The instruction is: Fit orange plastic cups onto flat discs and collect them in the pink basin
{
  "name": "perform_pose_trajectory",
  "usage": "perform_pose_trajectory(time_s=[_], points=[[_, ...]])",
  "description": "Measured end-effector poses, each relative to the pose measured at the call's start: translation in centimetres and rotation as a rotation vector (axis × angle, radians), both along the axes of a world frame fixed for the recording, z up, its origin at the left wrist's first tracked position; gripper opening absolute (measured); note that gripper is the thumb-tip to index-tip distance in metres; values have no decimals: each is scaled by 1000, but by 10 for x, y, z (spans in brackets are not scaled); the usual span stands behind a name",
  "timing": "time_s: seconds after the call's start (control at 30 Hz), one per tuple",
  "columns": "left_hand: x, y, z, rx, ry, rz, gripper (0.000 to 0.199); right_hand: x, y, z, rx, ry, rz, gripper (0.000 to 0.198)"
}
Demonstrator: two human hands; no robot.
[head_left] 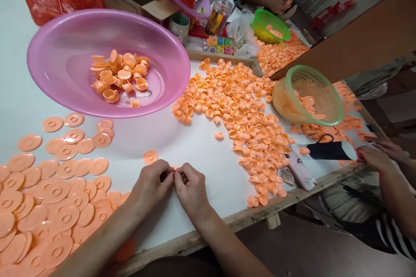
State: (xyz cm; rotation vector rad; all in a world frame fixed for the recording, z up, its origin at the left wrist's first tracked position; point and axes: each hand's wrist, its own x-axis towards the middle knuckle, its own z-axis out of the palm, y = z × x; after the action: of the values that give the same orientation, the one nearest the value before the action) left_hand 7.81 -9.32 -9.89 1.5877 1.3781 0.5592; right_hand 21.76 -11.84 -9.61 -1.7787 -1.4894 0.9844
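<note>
My left hand [154, 184] and my right hand [191, 188] meet fingertip to fingertip over the white table. Both are pinched on one small orange plastic piece [174, 168], mostly hidden by the fingers. Just behind my left hand lies a single orange toy saucer [150, 157]. Many more toy saucers [60, 218] overlap in a pile to the left, beside my left forearm. Right of my hands spreads a long heap of orange toy teacups [240, 117], with one loose teacup [219, 136] apart from it.
A pink basin [65, 52] holds cups joined with saucers. A green basket [284, 104] stands beyond the cups. At right, another person's hands [377, 156] are near a dark cloth mask [326, 150]. A phone [300, 169] lies by the wooden edge [240, 223]. Another person sits at the back.
</note>
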Motion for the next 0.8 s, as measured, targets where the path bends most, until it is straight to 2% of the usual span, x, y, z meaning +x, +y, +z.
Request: perform_pose_trajectory(time_s=[0.1, 0.13, 0.17, 0.2, 0.27, 0.33, 0.4, 0.47, 0.5, 0.57, 0.63, 0.7, 0.8], points=[[0, 2, 16, 78, 69, 14, 18, 25, 17, 6, -96, 96, 97, 18], [-2, 7, 28, 123, 66, 41, 18, 38, 27, 10, -88, 82, 105, 19], [-6, 15, 42, 178, 55, 89, 18, 53, 39, 13, -13, 20, 41, 20], [-13, 26, 58, 244, 45, 167, 16, 68, 51, 16, 106, -84, -64, 19], [-32, 55, 93, 387, 52, 375, 11, 95, 75, 20, 218, -327, -154, 28], [-56, 83, 122, 509, 76, 568, 11, 112, 93, 19, 200, -470, -153, 36], [-76, 99, 136, 557, 85, 648, 26, 117, 100, 17, 156, -486, -144, 28], [-86, 95, 131, 511, 92, 596, 28, 109, 96, 14, 104, -349, -163, 20], [-87, 88, 120, 458, 93, 512, 24, 101, 91, 13, 56, -224, -171, 21], [-83, 66, 89, 331, 91, 260, 18, 80, 79, 14, -82, 67, -165, 26], [-72, 46, 54, 244, 138, 56, 19, 56, 68, 16, -191, 270, -154, 28], [-61, 32, 26, 201, 232, -19, 21, 33, 62, 19, -186, 327, -145, 25], [-47, 27, 8, 162, 296, -44, 19, 8, 59, 22, -103, 345, -107, 22]])
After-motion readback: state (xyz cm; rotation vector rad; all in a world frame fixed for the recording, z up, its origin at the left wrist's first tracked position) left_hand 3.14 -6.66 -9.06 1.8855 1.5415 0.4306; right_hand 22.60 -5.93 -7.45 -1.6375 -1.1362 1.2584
